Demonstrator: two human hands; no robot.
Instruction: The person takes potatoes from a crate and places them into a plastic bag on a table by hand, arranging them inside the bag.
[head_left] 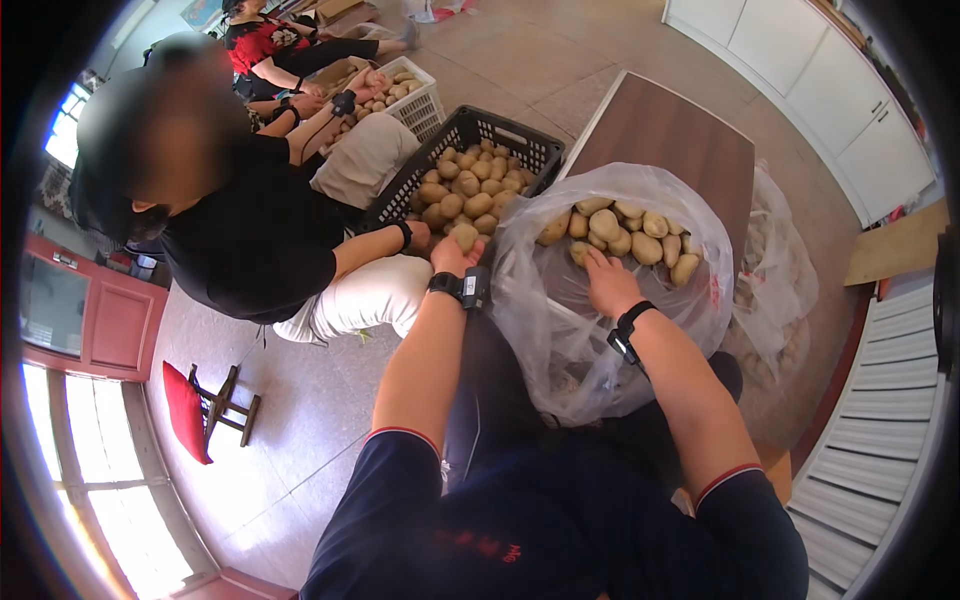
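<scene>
A black plastic crate holds many potatoes. At its near edge my left hand has its fingers round a potato. A clear plastic bag lies open over the edge of a brown board, with potatoes along its far inner side. Inside the bag, my right hand touches a potato at the left of this group, its fingers partly spread. Both my wrists wear black devices.
Close on the left sits a co-worker in black, one hand near my left hand. Behind are another person and a white crate of potatoes. A red folding stool stands left; another filled bag lies right.
</scene>
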